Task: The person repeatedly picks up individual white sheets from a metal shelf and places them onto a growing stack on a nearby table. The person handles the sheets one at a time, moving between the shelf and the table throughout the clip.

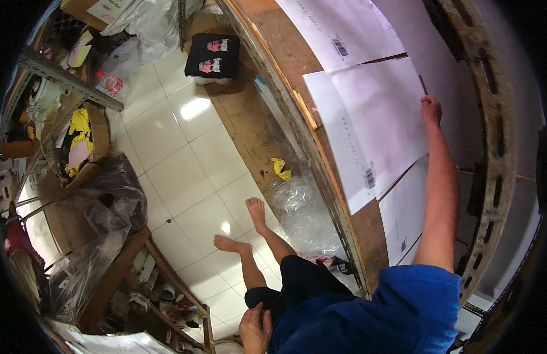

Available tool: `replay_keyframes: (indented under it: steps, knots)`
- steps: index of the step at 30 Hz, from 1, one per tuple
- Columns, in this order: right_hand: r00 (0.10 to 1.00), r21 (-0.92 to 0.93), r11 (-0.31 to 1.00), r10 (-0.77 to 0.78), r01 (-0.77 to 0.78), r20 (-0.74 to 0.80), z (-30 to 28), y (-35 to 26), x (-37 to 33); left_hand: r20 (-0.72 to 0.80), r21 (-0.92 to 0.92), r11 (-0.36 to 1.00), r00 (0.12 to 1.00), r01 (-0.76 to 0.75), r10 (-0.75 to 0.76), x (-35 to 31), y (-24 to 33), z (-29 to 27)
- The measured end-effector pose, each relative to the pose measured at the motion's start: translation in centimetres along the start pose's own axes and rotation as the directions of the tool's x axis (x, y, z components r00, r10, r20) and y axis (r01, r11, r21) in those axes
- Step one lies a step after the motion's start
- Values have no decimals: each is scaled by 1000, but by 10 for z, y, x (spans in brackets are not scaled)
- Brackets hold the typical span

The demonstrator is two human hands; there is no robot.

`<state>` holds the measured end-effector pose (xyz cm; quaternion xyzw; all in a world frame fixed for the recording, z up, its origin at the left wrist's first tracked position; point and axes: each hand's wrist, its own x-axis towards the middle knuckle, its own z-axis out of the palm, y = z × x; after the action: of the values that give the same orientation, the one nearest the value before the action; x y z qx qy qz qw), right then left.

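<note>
My right arm reaches along the shelf at the right, and my right hand is closed. A thin dark stick-like thing sticks out from its far end; its exact kind is too small to tell. Beside this hand lies a large white sheet, on top of another white sheet with a small printed label. My left hand hangs low by my dark shorts, its fingers loosely bent and slightly apart, with nothing seen in them.
More white sheets lie farther along the wooden shelf, behind a slotted metal upright. Folded black printed cloth rests by cardboard on the tiled floor. Clear plastic bulges below the shelf. Cluttered racks line the left.
</note>
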<state>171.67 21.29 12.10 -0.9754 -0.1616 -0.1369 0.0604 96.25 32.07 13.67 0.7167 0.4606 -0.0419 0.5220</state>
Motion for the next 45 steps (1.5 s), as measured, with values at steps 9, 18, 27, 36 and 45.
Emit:
replay_keyframes:
  steps: [9,18,27,36,45]
  knots:
    - [998,-164,986,26,-33,-49,15,35,52,78,-3,992,989,123,-123,22,-2,21]
    - [996,-118,989,81,-84,-33,15,54,55,18,17,998,998,54,-55,30,-1,21]
    - [956,-90,991,71,-100,-283,9,-10,30,31,0,997,997,77,-76,31,14,8]
    - [840,799,390,-485,457,-244,-57,-293,-215,-269,73,997,962,-23,42,-35,39,-54]
    - [332,954,296,-897,-42,292,-148,-360,-452,-743,84,992,658,-95,126,-226,32,-176]
